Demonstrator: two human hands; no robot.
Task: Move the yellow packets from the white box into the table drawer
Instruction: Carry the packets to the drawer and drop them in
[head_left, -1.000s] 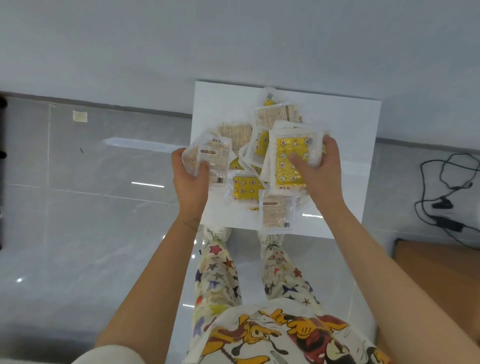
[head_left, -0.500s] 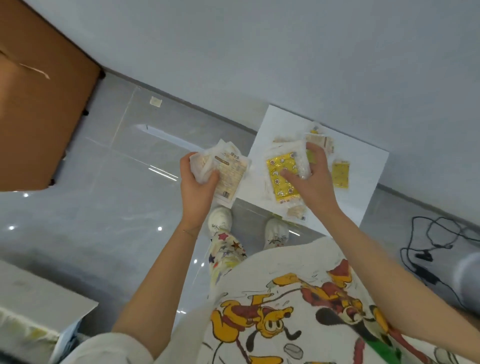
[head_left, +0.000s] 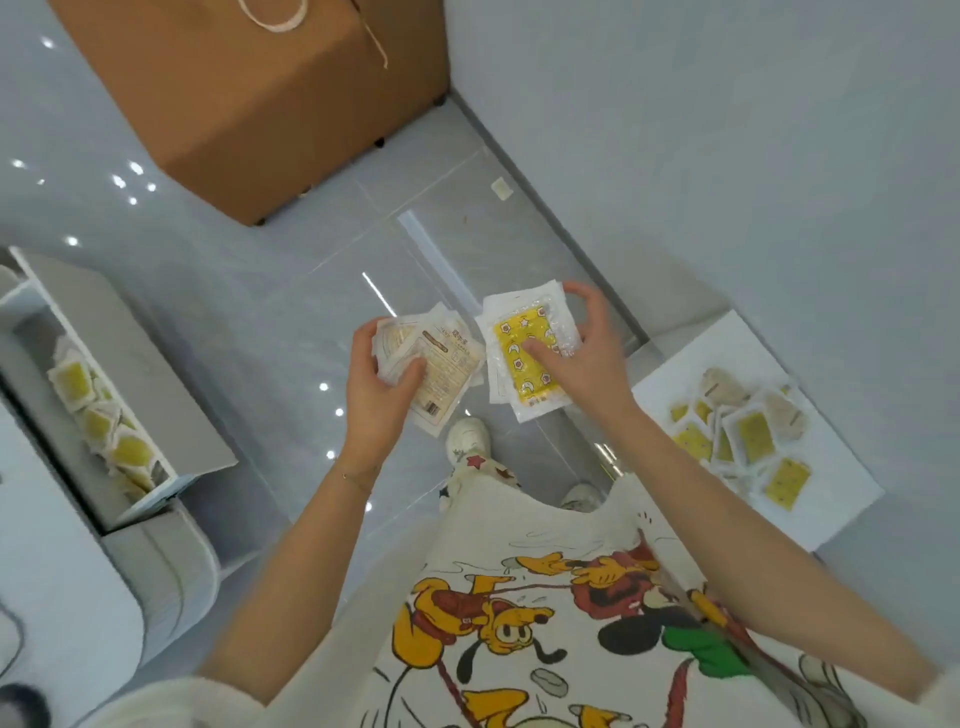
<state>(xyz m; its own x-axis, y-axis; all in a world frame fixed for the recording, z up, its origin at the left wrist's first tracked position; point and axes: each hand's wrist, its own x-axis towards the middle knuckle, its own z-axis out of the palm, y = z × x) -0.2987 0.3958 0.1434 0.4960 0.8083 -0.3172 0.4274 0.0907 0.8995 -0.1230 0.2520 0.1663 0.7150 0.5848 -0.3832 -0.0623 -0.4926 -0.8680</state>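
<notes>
We hold a bundle of packets in each hand, out over the grey tiled floor (head_left: 291, 312) in front of us. Our left hand (head_left: 376, 387) is clenched on a fanned stack of packets (head_left: 441, 364) turned pale printed side up, thumb pressed across the top of the stack. Our right hand (head_left: 582, 353) is grasping a second stack (head_left: 524, 358) whose top packet shows its yellow face with small star and moon marks; the fingers (head_left: 540, 351) lie spread on that face and the thumb curls round the far edge. The two stacks sit just beside each other, edges almost touching (we cannot tell whether they do).

To the right, on the floor against the wall (head_left: 727, 130), lies the white box (head_left: 831, 467), with a loose heap of yellow packets (head_left: 743, 436) in it, some yellow side up and some pale side up. To the far left, the open drawer (head_left: 150, 374) of the white bench (head_left: 62, 571) holds a row of packets (head_left: 98, 421) overlapping along its length. A brown cardboard box (head_left: 260, 104) stands on the floor at the far side, well apart from both hands. Near us we see our cartoon-print shirt (head_left: 545, 623) and one white shoe (head_left: 467, 441) below the stacks
</notes>
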